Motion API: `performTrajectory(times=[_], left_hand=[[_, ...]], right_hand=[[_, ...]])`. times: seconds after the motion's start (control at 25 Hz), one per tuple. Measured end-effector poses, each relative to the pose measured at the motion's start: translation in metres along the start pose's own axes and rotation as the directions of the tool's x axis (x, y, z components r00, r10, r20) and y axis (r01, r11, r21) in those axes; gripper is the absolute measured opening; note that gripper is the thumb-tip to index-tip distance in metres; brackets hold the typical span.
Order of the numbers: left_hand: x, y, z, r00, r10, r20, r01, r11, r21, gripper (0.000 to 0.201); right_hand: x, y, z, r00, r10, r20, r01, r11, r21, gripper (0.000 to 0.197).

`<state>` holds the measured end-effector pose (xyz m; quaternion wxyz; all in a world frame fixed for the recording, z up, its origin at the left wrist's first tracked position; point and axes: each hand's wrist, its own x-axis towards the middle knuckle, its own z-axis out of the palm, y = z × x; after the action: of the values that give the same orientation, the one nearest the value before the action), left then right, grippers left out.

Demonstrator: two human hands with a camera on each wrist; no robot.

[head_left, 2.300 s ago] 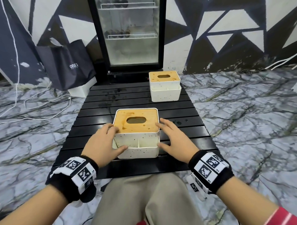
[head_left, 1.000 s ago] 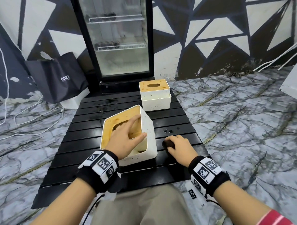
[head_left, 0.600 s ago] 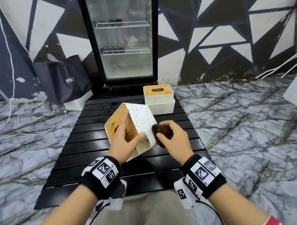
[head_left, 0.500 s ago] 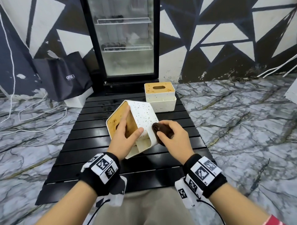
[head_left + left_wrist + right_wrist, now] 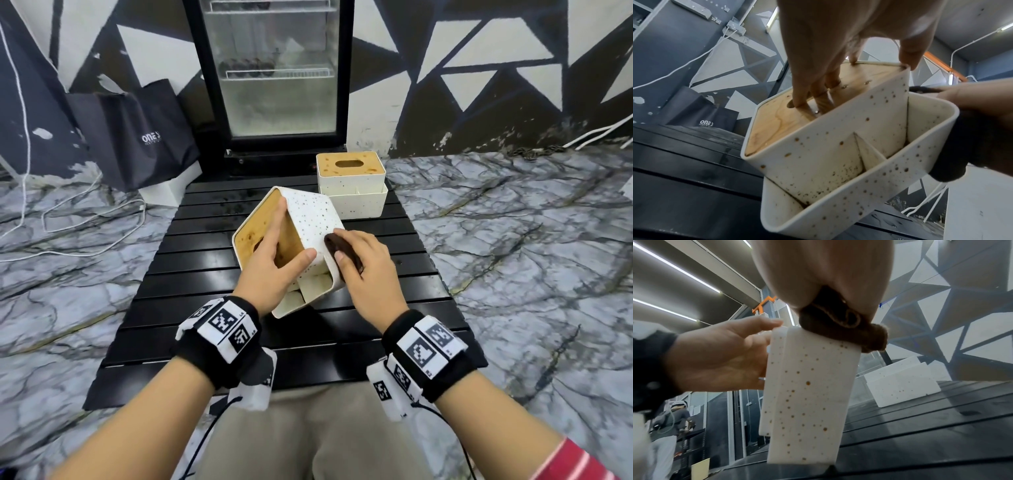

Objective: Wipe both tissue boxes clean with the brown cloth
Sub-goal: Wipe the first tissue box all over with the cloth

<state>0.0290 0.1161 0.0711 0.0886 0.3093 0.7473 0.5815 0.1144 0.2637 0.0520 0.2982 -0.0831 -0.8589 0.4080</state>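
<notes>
Fingers point(image 5: 274, 222) near "ONE" bag point(image 5: 137, 133)

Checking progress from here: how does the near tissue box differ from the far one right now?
The near tissue box is tipped on edge, gripped by the left hand; the far tissue box stands upright, untouched. The right hand presses the brown cloth on the near box's side; nothing touches the far one. Both are speckled white with wooden tops.

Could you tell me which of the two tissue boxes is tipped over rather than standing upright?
The nearer tissue box, gripped by the left hand, is tipped with its wooden top facing left. The farther tissue box, by the fridge, stands upright.
</notes>
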Motion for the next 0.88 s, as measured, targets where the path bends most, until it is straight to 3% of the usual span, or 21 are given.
performTrajectory(times=[0.12, 0.36, 0.52, 0.72, 0.88], left_hand=[[0.002, -0.002, -0.005, 1.0, -0.019, 0.016, 0.019, 1.0, 0.001, 0.087], [0.007, 0.004, -0.004, 0.994, 0.012, 0.104, -0.014, 1.0, 0.022, 0.084], [0.008, 0.004, -0.002, 0.995, 0.017, 0.099, -0.017, 1.0, -0.009, 0.089], [0.007, 0.005, 0.002, 0.99, 0.042, 0.134, -0.044, 0.999, 0.01, 0.086], [0.008, 0.005, 0.0, 0.992, 0.024, 0.125, -0.024, 1.0, 0.004, 0.084]], right_hand=[[-0.006, 0.003, 0.001, 1.0, 0.024, -0.02, -0.024, 1.0, 0.011, 0.041], [0.005, -0.008, 0.003, 0.997, -0.079, -0.008, 0.08, 0.996, 0.032, 0.038], [0.003, -0.003, 0.0, 0.999, -0.042, -0.015, 0.042, 0.998, 0.046, 0.038], [0.01, -0.013, 0.001, 0.991, -0.131, 0.009, 0.13, 0.99, 0.05, 0.038], [0.012, -0.008, -0.001, 0.995, -0.102, 0.011, 0.101, 0.993, 0.059, 0.038]])
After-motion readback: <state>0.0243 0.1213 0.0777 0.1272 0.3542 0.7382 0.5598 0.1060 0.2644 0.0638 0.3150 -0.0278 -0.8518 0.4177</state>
